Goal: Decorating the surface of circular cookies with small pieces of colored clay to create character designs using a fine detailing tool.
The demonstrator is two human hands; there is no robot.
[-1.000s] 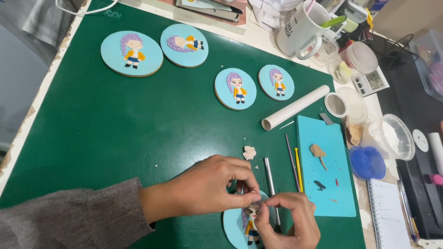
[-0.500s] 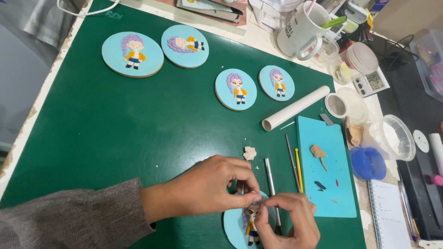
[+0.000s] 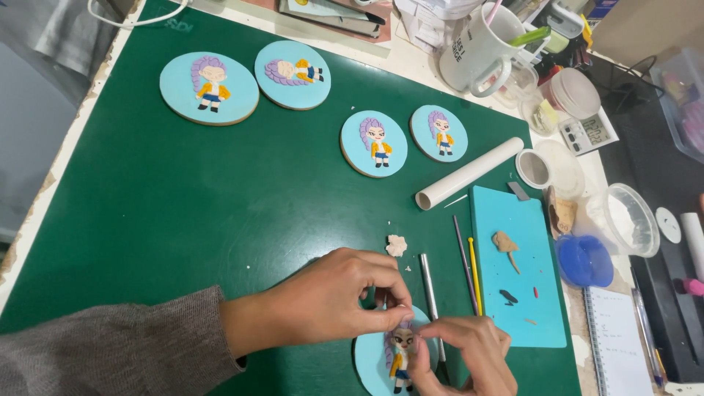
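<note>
Almost nothing moves since before: our left hand [image 3: 334, 304] and right hand [image 3: 466, 352] still pinch the small clay figure [image 3: 400, 350] on the blue disc [image 3: 374, 359], bottom centre of frame

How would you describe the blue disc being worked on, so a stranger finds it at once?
On the green mat, look at its near edge. The disc lies there under the left hand and right hand, the only one being touched; four others lie far off.

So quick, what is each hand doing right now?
Left hand: fingers pinched on the little figure on the blue disc.
Right hand: fingertips pinched at the figure's head.
</note>
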